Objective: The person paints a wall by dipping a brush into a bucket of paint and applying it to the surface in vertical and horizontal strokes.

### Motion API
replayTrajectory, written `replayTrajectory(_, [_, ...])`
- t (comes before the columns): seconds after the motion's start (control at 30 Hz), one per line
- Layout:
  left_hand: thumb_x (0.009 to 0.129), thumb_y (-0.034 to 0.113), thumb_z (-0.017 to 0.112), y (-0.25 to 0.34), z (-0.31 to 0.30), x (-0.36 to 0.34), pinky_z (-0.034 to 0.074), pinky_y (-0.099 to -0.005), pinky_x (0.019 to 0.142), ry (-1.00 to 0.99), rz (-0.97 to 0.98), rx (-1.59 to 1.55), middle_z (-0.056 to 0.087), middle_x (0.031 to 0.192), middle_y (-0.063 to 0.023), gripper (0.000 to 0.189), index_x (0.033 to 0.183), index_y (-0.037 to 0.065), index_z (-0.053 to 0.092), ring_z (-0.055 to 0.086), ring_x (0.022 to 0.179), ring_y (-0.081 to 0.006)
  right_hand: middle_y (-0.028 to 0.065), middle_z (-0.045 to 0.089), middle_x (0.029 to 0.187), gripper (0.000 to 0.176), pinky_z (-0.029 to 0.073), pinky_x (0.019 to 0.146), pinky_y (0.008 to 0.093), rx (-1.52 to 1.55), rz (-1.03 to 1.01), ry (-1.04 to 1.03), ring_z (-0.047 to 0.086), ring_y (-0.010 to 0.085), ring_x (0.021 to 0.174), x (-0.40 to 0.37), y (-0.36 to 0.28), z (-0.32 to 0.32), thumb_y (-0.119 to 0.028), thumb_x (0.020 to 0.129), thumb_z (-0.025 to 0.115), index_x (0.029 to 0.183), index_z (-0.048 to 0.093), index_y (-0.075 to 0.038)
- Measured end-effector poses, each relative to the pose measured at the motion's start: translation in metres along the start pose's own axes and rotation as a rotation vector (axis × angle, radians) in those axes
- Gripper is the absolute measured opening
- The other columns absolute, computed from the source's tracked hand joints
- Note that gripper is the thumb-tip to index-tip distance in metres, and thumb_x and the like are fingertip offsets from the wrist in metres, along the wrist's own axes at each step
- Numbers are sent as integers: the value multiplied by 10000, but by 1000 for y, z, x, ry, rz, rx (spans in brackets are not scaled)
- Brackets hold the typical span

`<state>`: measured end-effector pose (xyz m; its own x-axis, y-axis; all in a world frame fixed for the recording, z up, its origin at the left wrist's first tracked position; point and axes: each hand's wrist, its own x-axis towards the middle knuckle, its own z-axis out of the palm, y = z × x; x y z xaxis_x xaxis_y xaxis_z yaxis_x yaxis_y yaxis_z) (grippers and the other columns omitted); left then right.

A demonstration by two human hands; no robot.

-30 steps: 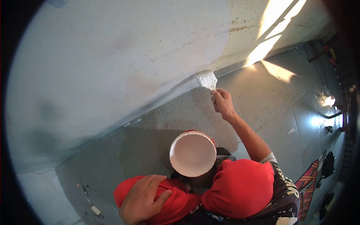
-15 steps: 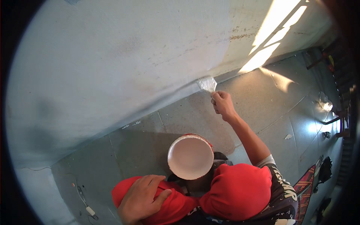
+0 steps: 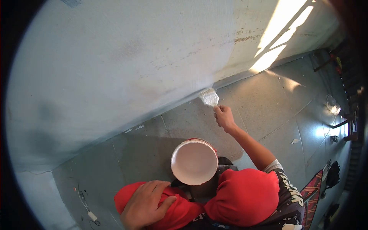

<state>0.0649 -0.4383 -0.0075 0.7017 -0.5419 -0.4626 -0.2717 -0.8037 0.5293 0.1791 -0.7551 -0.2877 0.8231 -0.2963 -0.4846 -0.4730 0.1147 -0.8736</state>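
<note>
My right hand (image 3: pixel 224 118) is closed round the handle of a wide paintbrush (image 3: pixel 209 97) whose head is coated in white paint. The bristles are close to the foot of the wall (image 3: pixel 153 57), over the strip where it meets the floor. Between my knees stands a round bucket (image 3: pixel 194 162) with a reddish outside and whitish paint on its inside and rim. My left hand (image 3: pixel 148 205) lies spread on my red-clad left knee, holding nothing.
Grey tiles cover the floor (image 3: pixel 184 119). A white power strip with a cable (image 3: pixel 92 215) lies at the lower left. Off to the right are a patterned red cloth (image 3: pixel 312 191), a black item (image 3: pixel 333 173), a clear plastic bag (image 3: pixel 332 104) and dark furniture legs (image 3: pixel 339 124).
My right hand has drawn the paintbrush down and slightly left, from the wall's base toward me. My left hand stays on the knee and the bucket keeps its place.
</note>
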Motion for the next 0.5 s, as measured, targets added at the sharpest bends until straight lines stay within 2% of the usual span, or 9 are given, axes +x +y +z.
replayTrajectory(0.17, [917, 328, 638, -3, 3, 0, 460, -443, 967, -5, -8, 29, 625, 1177, -194, 463, 1211, -24, 582, 593, 1118, -358, 29, 546, 664, 276, 366, 405, 272, -57, 18, 10, 457, 88, 472, 1, -26, 7, -242, 992, 542, 912, 586, 19])
replayTrajectory(0.23, [916, 333, 639, -6, 4, 1, 455, -443, 974, -2, 19, 37, 623, 1188, -197, 469, 1218, -21, 582, 589, 1127, -357, 16, 528, 675, 282, 354, 405, 264, 138, -68, -70, 436, 79, 474, -36, -86, 4, -242, 1004, 538, 931, 579, 27])
replayTrajectory(0.27, [916, 333, 639, -6, 5, 1, 455, -443, 974, 3, 18, 33, 623, 1188, -197, 469, 1218, -21, 582, 589, 1127, -357, 16, 528, 675, 282, 354, 405, 264, 134, -71, -73, 436, 79, 474, -53, -112, 1, -242, 1004, 538, 931, 579, 27])
replayTrajectory(0.33, [915, 347, 639, -8, 4, 4, 451, -440, 987, -32, 11, 39, 621, 1195, -198, 488, 1234, -17, 577, 585, 1147, -348, 4, 506, 681, 272, 341, 406, 249, 173, -234, -144, 418, 66, 480, -80, -156, -7, -238, 1013, 535, 957, 571, 26])
replayTrajectory(0.43, [896, 294, 654, 8, -4, 9, 453, -429, 998, -65, -7, 29, 631, 1190, -206, 443, 1215, -7, 596, 582, 1144, -371, -1, 496, 678, 260, 333, 406, 240, 172, -279, -178, 410, 54, 487, -97, -176, -21, -235, 1012, 537, 967, 568, 20])
replayTrajectory(0.5, [896, 295, 654, 5, -2, 7, 452, -429, 997, -49, 8, 36, 632, 1190, -204, 444, 1216, -7, 595, 583, 1143, -371, -3, 494, 677, 259, 329, 406, 236, 145, -284, -181, 406, 48, 489, -93, -157, -29, -238, 1014, 534, 970, 568, 16])
